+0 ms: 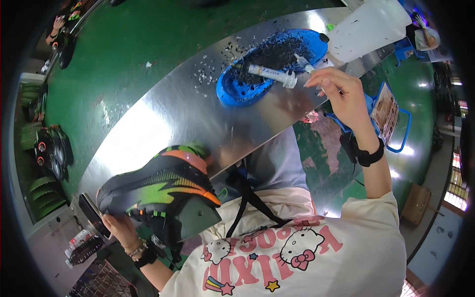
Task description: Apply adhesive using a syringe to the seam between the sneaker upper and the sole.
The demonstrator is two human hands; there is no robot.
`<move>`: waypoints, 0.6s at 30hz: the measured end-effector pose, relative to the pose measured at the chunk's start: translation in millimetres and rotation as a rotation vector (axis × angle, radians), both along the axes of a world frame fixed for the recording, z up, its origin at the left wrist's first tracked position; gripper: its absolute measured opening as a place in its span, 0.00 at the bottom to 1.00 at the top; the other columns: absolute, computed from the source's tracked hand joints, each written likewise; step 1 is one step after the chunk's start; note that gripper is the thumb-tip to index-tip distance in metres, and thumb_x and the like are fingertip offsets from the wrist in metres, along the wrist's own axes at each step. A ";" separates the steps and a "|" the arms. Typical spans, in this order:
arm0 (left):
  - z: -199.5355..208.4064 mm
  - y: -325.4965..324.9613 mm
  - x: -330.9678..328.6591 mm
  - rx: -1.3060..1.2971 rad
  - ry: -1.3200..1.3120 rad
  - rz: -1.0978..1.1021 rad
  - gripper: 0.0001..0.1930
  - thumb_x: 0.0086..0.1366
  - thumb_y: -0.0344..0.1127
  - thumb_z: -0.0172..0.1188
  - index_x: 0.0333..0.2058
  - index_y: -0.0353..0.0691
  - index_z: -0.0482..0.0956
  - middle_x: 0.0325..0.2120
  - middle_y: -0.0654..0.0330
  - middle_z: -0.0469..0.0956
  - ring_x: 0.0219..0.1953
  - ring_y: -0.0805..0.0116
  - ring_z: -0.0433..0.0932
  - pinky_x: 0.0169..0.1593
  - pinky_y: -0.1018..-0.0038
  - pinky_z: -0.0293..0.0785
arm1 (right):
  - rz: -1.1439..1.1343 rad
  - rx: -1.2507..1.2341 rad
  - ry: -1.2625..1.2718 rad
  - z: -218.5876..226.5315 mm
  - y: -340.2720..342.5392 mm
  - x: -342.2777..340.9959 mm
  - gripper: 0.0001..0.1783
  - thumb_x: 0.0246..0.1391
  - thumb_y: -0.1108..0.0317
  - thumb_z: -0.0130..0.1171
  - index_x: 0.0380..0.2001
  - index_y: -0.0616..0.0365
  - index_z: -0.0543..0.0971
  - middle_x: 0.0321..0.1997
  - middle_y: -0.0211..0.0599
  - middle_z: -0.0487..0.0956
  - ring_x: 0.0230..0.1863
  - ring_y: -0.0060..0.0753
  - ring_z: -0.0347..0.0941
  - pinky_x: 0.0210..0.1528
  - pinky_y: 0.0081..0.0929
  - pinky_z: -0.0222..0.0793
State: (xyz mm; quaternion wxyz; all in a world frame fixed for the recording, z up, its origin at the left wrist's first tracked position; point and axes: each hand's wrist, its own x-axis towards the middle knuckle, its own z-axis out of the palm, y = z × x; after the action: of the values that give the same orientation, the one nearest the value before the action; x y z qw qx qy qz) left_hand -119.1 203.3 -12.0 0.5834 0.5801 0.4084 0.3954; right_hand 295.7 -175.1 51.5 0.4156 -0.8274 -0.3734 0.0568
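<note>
A black shoe with green and orange patterning (158, 185) lies on its side at the table's near left edge. My left hand (120, 231) grips its left end from below, some fingers hidden. Over the table's right side, my right hand (346, 94) is closed in a pinch on a thin pale tool (304, 63) with a whitish tip. Just left of that hand, a syringe (267, 73) with a clear barrel rests across a blue shoe-shaped tray (235, 96). Black scraps (267, 53) fill much of the tray.
The shiny metal table (183, 94) has small black and white bits scattered beside the tray. A white container (368, 29) stands at the far right. Left lies a dark flat object (94, 215). More shoes (52, 148) sit on a rack at left. A blue-framed stand (386, 116) is beyond my right arm.
</note>
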 end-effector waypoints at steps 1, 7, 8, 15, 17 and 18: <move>-0.8 1.1 -4.7 0.006 0.035 -0.015 0.16 0.63 0.49 0.47 0.41 0.43 0.66 0.22 0.71 0.63 0.23 0.83 0.58 0.25 0.84 0.57 | -0.028 0.026 0.038 2.1 -0.9 -4.7 0.10 0.54 0.67 0.50 0.29 0.61 0.78 0.31 0.32 0.77 0.24 0.21 0.69 0.25 0.16 0.64; -8.3 -6.0 -8.4 0.115 0.201 0.039 0.14 0.63 0.48 0.48 0.38 0.44 0.65 0.22 0.73 0.64 0.21 0.86 0.61 0.20 0.87 0.58 | -0.209 0.117 0.058 32.8 2.5 -57.7 0.15 0.58 0.66 0.43 0.35 0.65 0.77 0.37 0.40 0.76 0.28 0.22 0.71 0.33 0.16 0.68; -6.6 -8.5 -6.1 0.049 0.098 -0.032 0.14 0.63 0.48 0.48 0.38 0.44 0.65 0.22 0.72 0.65 0.21 0.85 0.61 0.20 0.87 0.58 | -0.187 0.179 0.074 37.1 4.6 -72.9 0.16 0.57 0.64 0.44 0.35 0.66 0.77 0.38 0.42 0.75 0.29 0.24 0.71 0.34 0.17 0.68; 5.4 -24.7 13.4 0.002 0.038 -0.017 0.16 0.62 0.52 0.47 0.27 0.46 0.62 0.14 0.74 0.54 0.18 0.85 0.52 0.20 0.85 0.49 | 0.240 0.473 0.395 29.0 34.0 -145.3 0.25 0.56 0.51 0.45 0.39 0.66 0.71 0.43 0.50 0.66 0.31 0.36 0.72 0.32 0.25 0.72; 5.9 -24.8 13.1 0.020 0.051 -0.029 0.16 0.62 0.52 0.48 0.27 0.46 0.62 0.15 0.74 0.54 0.18 0.84 0.52 0.20 0.85 0.49 | 0.357 0.498 0.518 25.6 40.2 -154.8 0.24 0.52 0.48 0.50 0.34 0.63 0.73 0.42 0.47 0.66 0.31 0.37 0.72 0.30 0.25 0.72; 4.7 -23.3 13.0 -0.019 0.035 0.038 0.16 0.62 0.52 0.48 0.29 0.45 0.64 0.15 0.73 0.54 0.18 0.84 0.52 0.20 0.84 0.48 | 0.379 0.521 0.601 23.7 43.0 -159.3 0.24 0.50 0.47 0.53 0.31 0.62 0.73 0.41 0.45 0.66 0.31 0.37 0.72 0.29 0.25 0.73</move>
State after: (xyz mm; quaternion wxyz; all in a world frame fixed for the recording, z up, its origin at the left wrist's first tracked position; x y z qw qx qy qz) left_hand -106.1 180.0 -7.2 0.5739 0.5737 0.4332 0.3923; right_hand 136.4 -132.1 75.2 0.6826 -0.5587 -0.3830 0.2742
